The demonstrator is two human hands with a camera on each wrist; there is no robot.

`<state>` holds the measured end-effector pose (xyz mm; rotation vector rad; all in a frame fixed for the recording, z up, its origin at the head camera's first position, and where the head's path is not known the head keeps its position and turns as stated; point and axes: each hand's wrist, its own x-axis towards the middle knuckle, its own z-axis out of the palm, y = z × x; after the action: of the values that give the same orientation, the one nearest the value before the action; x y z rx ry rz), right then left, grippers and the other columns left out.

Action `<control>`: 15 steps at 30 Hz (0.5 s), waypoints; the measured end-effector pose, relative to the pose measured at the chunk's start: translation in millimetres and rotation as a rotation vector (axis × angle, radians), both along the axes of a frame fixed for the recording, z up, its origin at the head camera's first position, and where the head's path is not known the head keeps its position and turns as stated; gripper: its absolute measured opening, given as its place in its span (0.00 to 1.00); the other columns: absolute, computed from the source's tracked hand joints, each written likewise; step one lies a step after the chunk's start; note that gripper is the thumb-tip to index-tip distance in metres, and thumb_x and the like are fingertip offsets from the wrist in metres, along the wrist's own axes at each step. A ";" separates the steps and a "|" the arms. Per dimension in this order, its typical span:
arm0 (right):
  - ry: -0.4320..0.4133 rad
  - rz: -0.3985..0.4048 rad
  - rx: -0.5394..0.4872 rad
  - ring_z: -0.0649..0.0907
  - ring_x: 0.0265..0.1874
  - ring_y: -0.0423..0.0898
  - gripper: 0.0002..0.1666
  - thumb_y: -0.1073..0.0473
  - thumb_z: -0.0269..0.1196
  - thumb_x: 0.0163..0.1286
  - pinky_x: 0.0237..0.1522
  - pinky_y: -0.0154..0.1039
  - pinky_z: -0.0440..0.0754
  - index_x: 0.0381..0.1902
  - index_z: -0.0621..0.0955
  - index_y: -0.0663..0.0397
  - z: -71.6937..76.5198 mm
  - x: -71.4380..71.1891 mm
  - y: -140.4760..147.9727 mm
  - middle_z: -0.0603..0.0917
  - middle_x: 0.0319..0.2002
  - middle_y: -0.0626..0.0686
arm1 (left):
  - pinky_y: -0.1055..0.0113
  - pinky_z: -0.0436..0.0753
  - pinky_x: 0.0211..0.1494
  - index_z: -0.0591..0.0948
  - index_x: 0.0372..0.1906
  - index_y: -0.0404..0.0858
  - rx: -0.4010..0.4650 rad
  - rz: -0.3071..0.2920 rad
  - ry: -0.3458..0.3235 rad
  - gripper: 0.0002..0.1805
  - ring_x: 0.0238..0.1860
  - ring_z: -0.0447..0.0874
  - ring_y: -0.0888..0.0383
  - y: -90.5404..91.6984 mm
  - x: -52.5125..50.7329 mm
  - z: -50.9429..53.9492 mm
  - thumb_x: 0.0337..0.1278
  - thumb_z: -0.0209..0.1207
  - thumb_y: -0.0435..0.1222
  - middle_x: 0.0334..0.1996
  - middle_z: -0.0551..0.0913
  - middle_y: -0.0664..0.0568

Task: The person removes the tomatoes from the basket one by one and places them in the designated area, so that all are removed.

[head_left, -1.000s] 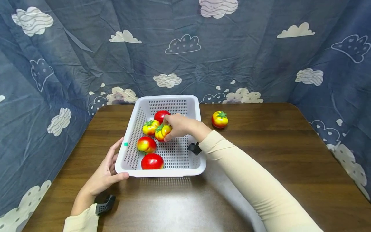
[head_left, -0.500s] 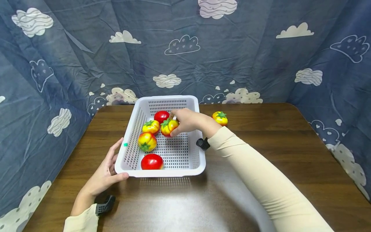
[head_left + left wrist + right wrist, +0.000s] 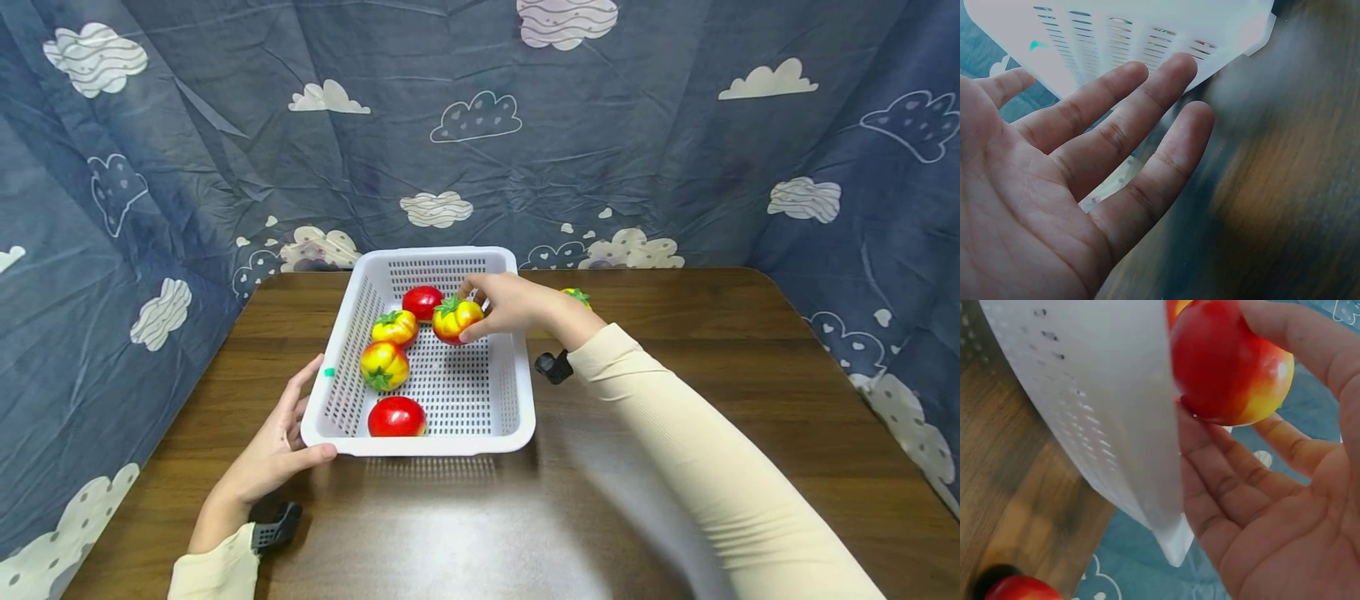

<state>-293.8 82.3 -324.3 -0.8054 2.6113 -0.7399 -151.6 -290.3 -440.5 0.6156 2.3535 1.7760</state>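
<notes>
My right hand [image 3: 510,304] pinches a red and yellow toy tomato [image 3: 457,320] over the right half of a white perforated basket [image 3: 435,447]; in the right wrist view the held tomato [image 3: 1232,362] sits between thumb and fingers. My left hand [image 3: 266,454] rests at the basket's front left corner, its fingers extended along the outer wall, as the left wrist view shows the fingers [image 3: 1116,134] by the basket [image 3: 1166,25]. Inside, along the left and back, lie two yellow and red tomatoes [image 3: 395,328] [image 3: 385,366] and two red ones [image 3: 422,302] [image 3: 397,417].
On the brown wooden table [image 3: 675,367], another tomato [image 3: 577,296] lies right of the basket, mostly hidden behind my right forearm. A dark blue curtain [image 3: 637,150] with white clouds hangs behind the table and at both sides.
The right hand has moved the held tomato rightward and slightly back inside the basket. The tomato at the left wall has rolled, its green leaves now showing. My left hand has stayed in place.
</notes>
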 end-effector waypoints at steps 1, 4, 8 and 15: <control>0.001 0.003 -0.007 0.85 0.58 0.56 0.38 0.49 0.78 0.66 0.64 0.51 0.82 0.68 0.76 0.56 -0.7 -0.3 0.8 0.85 0.61 0.62 | 0.68 0.87 0.55 0.45 0.89 0.51 0.001 -0.002 0.000 0.63 0.57 0.88 0.63 -0.1 -0.1 0.1 0.57 0.70 0.24 0.71 0.70 0.20; -0.001 0.008 -0.020 0.86 0.57 0.55 0.38 0.49 0.78 0.66 0.63 0.50 0.83 0.68 0.76 0.55 -2.9 -1.1 2.9 0.85 0.60 0.62 | 0.68 0.87 0.56 0.44 0.89 0.51 0.012 -0.010 -0.005 0.63 0.58 0.88 0.62 -0.3 -0.3 -0.2 0.57 0.70 0.24 0.72 0.69 0.20; -0.002 0.011 -0.036 0.86 0.56 0.55 0.38 0.49 0.78 0.66 0.63 0.50 0.84 0.68 0.76 0.54 -5.1 -1.3 5.2 0.85 0.60 0.61 | 0.67 0.87 0.56 0.44 0.89 0.51 0.018 -0.015 -0.007 0.63 0.58 0.88 0.61 -0.3 -0.5 -0.7 0.57 0.70 0.24 0.72 0.68 0.20; -0.002 0.011 -0.072 0.87 0.55 0.56 0.37 0.50 0.78 0.66 0.63 0.50 0.84 0.68 0.76 0.54 -4.8 -1.4 11.0 0.84 0.61 0.62 | 0.68 0.87 0.56 0.44 0.89 0.51 0.021 -0.016 -0.006 0.63 0.58 0.88 0.61 0.4 -0.7 -0.3 0.57 0.70 0.24 0.72 0.68 0.20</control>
<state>-295.2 93.3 -329.1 -0.8383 2.5891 -0.8356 -152.3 -289.9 -440.8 0.6285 2.3224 1.7957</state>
